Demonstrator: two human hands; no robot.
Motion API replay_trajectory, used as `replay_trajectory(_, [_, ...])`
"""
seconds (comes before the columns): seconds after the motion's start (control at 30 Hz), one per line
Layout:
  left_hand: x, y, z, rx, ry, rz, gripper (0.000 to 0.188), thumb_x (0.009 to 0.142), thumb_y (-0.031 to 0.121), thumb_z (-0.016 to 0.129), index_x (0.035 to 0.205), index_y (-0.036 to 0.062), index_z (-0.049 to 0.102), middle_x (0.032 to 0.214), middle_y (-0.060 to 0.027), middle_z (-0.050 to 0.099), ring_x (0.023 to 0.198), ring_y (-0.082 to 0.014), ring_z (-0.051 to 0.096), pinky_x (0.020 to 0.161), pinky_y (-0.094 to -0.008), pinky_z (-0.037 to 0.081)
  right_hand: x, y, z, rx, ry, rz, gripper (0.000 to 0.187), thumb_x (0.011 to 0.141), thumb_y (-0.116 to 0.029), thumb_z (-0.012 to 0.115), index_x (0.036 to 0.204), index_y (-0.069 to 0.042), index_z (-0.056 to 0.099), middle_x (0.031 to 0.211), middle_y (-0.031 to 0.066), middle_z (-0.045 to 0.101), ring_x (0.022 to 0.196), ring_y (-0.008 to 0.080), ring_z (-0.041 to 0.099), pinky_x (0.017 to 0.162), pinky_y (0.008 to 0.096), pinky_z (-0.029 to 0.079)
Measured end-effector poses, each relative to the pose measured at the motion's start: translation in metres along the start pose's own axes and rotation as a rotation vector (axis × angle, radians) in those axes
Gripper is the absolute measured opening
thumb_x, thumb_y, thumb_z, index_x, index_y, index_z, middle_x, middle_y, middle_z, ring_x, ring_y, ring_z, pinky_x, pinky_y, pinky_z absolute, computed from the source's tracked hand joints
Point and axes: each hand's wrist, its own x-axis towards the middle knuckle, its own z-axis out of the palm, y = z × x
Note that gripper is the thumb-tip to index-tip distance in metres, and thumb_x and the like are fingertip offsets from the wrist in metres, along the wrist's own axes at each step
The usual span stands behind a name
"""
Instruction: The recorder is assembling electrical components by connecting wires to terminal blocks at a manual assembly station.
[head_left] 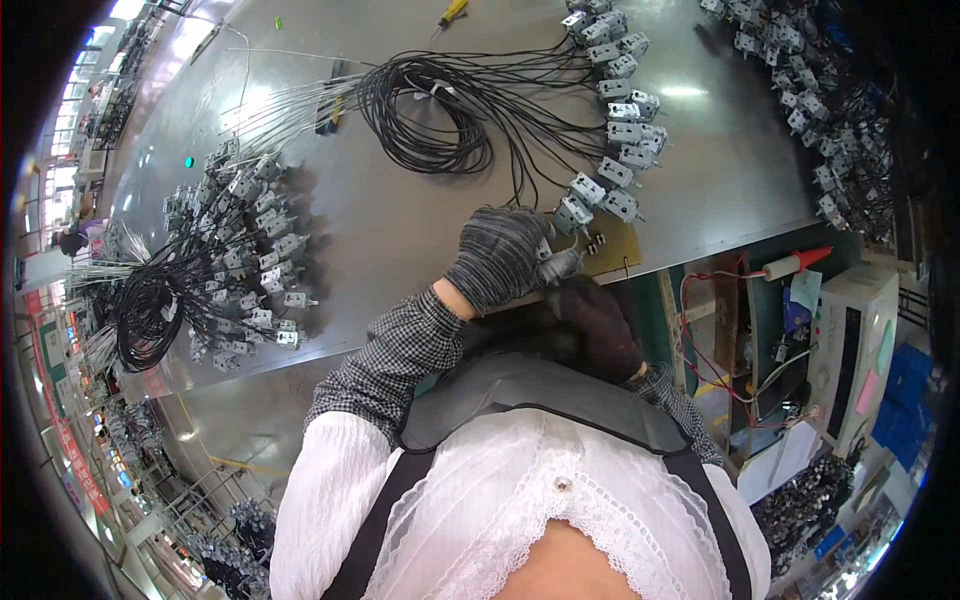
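Observation:
My left hand (505,258), in a grey knit glove, is closed at the table's front edge. Between its thumb and fingers shows part of a small silver metal-cased unit (545,248). Just right of it lies a yellow-brown board (612,252) with small metal posts. My right hand (600,325), in a dark reddish glove, is below the table edge, dim and smeared, so its fingers cannot be read. Beyond the hands, a coil of black cables (420,115) fans out to a curved row of similar silver units (625,130), several of them close to the board.
A second cable bundle with silver units (255,250) lies at left, another pile (800,90) at far right. Pliers (330,105) and a yellow-handled screwdriver (452,12) rest on the metal table (540,30). At right are a red-handled probe (800,262) and a white instrument (850,350).

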Motion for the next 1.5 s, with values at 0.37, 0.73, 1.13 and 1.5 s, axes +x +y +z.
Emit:
replay_trajectory(0.37, [-0.01, 0.001, 0.001, -0.106, 0.2, 0.047, 0.034, 0.089, 0.049, 0.074, 0.097, 0.0169, 0.078, 0.083, -0.0134, 0.072, 0.076, -0.0342, 0.071, 0.069, -0.0487, 0.053, -0.004, -0.007, 0.006, 0.288, -0.038, 0.429, 0.032, 0.101, -0.03, 0.068, 0.115, -0.002, 0.063, 0.079, 0.0087, 0.064, 0.068, 0.0207, 0.063, 0.063, 0.037, 0.052])
replay_trajectory(0.73, [-0.01, -0.001, 0.053, -0.649, 0.329, -0.033, 0.036, 0.097, 0.031, 0.07, 0.117, 0.0031, 0.064, 0.1, -0.0189, 0.066, 0.087, -0.0368, 0.068, 0.084, -0.0462, 0.054, -0.035, 0.022, 0.01, 0.043, -0.025, 0.362, 0.056, 0.096, -0.038, 0.074, 0.137, -0.002, 0.059, 0.12, 0.0214, 0.069, 0.103, 0.0357, 0.068, 0.092, 0.0404, 0.055])
replay_trajectory(1.13, [-0.034, -0.073, 0.011, -0.058, 0.252, 0.111, 0.071, 0.078, 0.03, 0.087, 0.143, 0.022, 0.061, 0.128, -0.0208, 0.067, 0.123, -0.0383, 0.063, 0.103, -0.0497, 0.051, 0.036, -0.045, -0.002, 1.074, -0.057, 0.788, 0.03, 0.104, -0.021, 0.06, 0.124, 0.002, 0.063, 0.112, 0.0217, 0.07, 0.089, 0.0375, 0.069, 0.077, 0.0448, 0.056])
replay_trajectory(1.5, [-0.038, -0.043, -0.018, -1.46, -0.007, 0.052, 0.063, 0.095, 0.019, 0.081, 0.15, 0.0056, 0.052, 0.133, -0.0061, 0.064, 0.128, -0.0173, 0.058, 0.112, -0.0387, 0.049, 0.037, -0.006, -0.012, 0.67, 0.174, 0.469, 0.034, 0.111, -0.028, 0.053, 0.127, 0.001, 0.064, 0.123, 0.0109, 0.07, 0.109, 0.023, 0.067, 0.1, 0.0401, 0.053])
